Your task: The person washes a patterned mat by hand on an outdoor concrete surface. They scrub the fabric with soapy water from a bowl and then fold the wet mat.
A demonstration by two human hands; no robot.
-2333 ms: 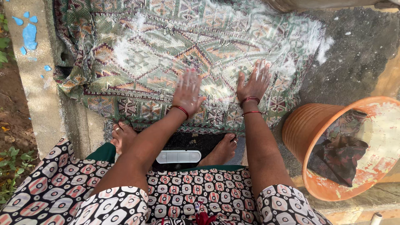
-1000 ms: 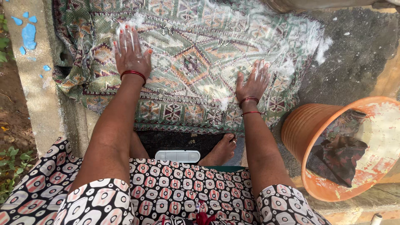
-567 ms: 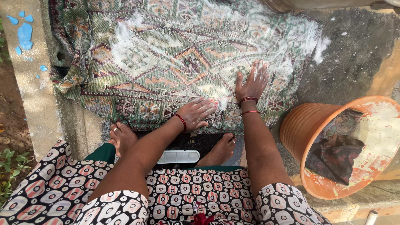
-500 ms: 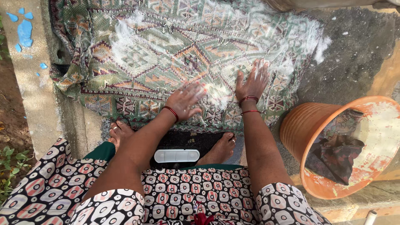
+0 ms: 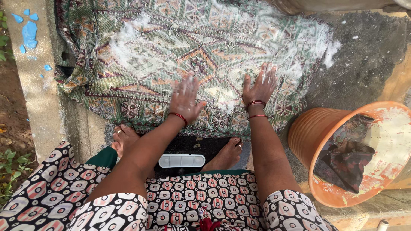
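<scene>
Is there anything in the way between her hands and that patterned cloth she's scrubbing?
Nothing visible stands between them. The left hand and the right hand both lie flat, fingers spread, directly on the soapy patterned cloth, with only white suds around them. The orange tub sits off to the right, clear of both hands.

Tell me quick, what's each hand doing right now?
Left hand: open, flat on the soapy patterned cloth, holding nothing.
Right hand: open, palm pressed flat on the same cloth, holding nothing.
</scene>
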